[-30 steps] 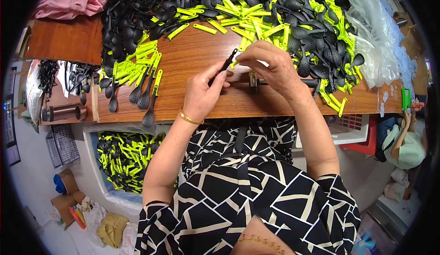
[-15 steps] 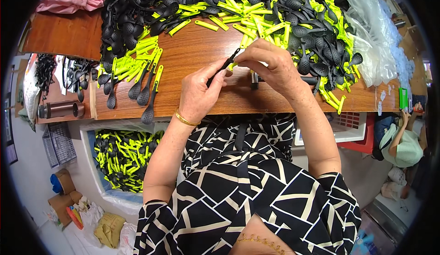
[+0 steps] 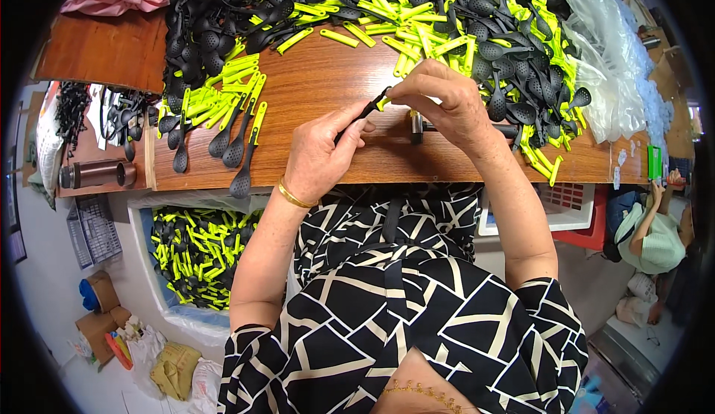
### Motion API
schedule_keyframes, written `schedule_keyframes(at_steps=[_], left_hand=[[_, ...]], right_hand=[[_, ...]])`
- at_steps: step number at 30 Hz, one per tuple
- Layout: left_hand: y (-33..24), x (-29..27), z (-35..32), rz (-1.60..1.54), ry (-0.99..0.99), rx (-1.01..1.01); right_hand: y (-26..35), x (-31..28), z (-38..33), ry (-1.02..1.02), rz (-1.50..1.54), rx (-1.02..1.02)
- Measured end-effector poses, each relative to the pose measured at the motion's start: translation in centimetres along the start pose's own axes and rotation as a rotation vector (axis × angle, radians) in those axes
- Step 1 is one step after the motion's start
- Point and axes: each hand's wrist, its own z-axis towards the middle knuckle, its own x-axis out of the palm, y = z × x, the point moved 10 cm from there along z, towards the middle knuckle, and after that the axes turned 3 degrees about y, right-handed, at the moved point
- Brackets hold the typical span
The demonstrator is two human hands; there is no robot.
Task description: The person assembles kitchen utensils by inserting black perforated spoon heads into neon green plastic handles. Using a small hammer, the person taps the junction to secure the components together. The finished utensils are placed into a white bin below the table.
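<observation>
My left hand (image 3: 322,150) is closed round a black utensil stem (image 3: 370,109), whose far end slants up to the right; the palm hides its other end. At that end, a small bit of a yellow-green handle piece (image 3: 382,104) shows at the fingertips of my right hand (image 3: 439,101), which pinches it against the stem. Below the right hand lies a hammer (image 3: 417,126) with a metal head and dark handle, partly covered by the wrist. Several finished-looking black perforated spoons (image 3: 240,183) with yellow-green handles lie left of my left hand, bowls toward the table edge.
Loose yellow-green handle pieces (image 3: 406,30) and a heap of black perforated spoons (image 3: 246,4) cover the table's far side. Clear plastic sheeting (image 3: 607,79) lies at right. A lined bin (image 3: 197,258) full of spoons stands below left, near a brown flask (image 3: 97,174). Another person (image 3: 655,231) works far right.
Both hands stay together at the stem's end, with only a slight shift downward. The view has moved slightly; nothing has been let go.
</observation>
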Motion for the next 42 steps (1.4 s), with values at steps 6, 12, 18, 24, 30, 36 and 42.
schedule_keyframes(at_steps=[6,12,18,24,30,36,42], left_hand=[[0.6,-0.1,0.0,0.026,0.037,-0.076],[0.7,-0.2,0.0,0.026,0.075,-0.097],[0.3,-0.4,-0.3,0.052,0.06,-0.074],[-1.1,-0.2,-1.2,0.178,0.043,0.104],[6.2,1.8,-6.2,-0.515,0.261,-0.334],[10.3,5.6,-13.5,-0.873,0.148,-0.687],[9.9,7.5,-13.9,-0.863,-0.214,-0.599]], right_hand=[[-0.2,0.2,-0.1,-0.018,0.015,-0.029],[0.3,0.3,-0.2,-0.003,0.009,-0.015],[0.6,0.6,0.3,0.023,-0.041,-0.007],[1.7,1.6,0.2,0.049,-0.228,-0.08],[4.1,4.6,-0.9,0.131,-0.243,-0.346],[4.5,12.0,-4.1,0.441,-0.202,-0.443],[2.8,13.3,-1.3,0.71,0.145,-0.281]])
